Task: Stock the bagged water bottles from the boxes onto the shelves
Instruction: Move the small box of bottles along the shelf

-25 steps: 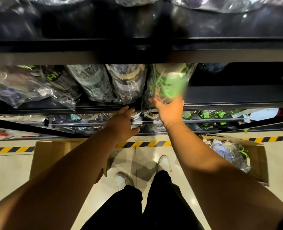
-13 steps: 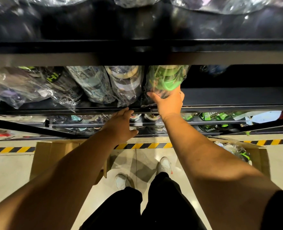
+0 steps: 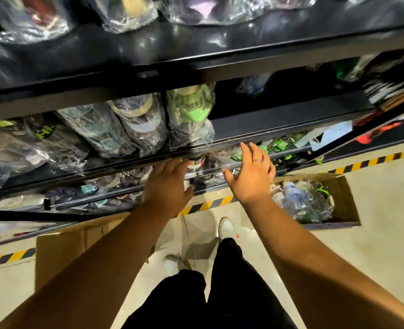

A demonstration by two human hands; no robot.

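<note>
Nearest you, beside your shoes (image 3: 227,227), two cardboard boxes stood on the floor. The left box (image 3: 61,252) showed only its outer wall and your forearm covered its mouth, so its contents could not be told. The right box (image 3: 344,198) held a heap of bagged bottles (image 3: 300,200).

Those looked light and rigid under loose, glossy film (the kind that slides over what it wraps). You would likely have done best to close your fingers round the bottle's body through the bag, not pinch the slack plastic.

Farther out, both your hands were empty. Your left hand (image 3: 170,184) lay flat with its fingers straight in front of the lower shelves (image 3: 106,186). Your right hand (image 3: 253,176) was spread wide just below the lip of the middle shelf (image 3: 279,134).

On that shelf a green-lidded bottle (image 3: 189,112) stood in its bag at the right end of a row. Dark, bare shelf lay to its right.

The lower shelves showed only slivers of lids between the rails. The top shelf (image 3: 196,48) was smeared with blur, and the far right end was too dark to read.
</note>
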